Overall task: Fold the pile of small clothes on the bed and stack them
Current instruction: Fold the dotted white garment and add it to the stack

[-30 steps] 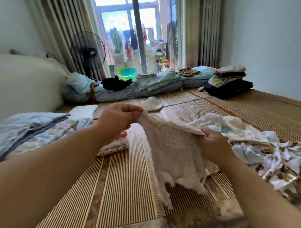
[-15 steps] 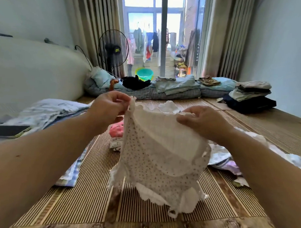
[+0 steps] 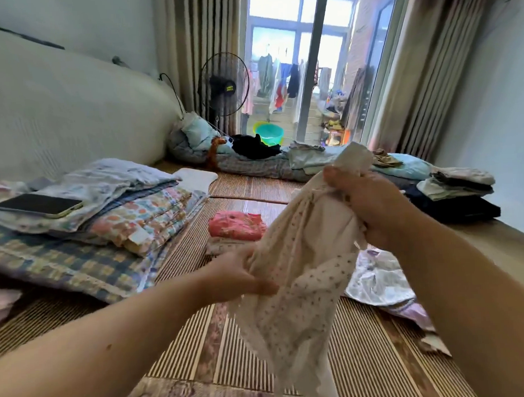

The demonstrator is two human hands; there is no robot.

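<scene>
A small white dotted garment point(image 3: 299, 289) hangs in the air in front of me. My right hand point(image 3: 371, 208) grips its top, bunched, at upper right. My left hand point(image 3: 238, 278) holds its left edge lower down. Behind it on the striped mat point(image 3: 182, 343) sits a short stack of folded small clothes with a pink piece on top point(image 3: 236, 226). Part of the unfolded pile of pale clothes point(image 3: 379, 280) shows to the right, partly hidden by my right arm.
Folded blankets point(image 3: 113, 215) with a phone point(image 3: 38, 204) on top lie at left by a padded headboard. Bedding point(image 3: 253, 164) lines the far edge. A stack of dark and pale clothes point(image 3: 456, 197) sits at right. A fan point(image 3: 224, 83) stands by the window.
My right hand rose and bunched the garment's top. My left hand dropped from the top edge to the left side lower down. The view turned left, showing the phone and blankets.
</scene>
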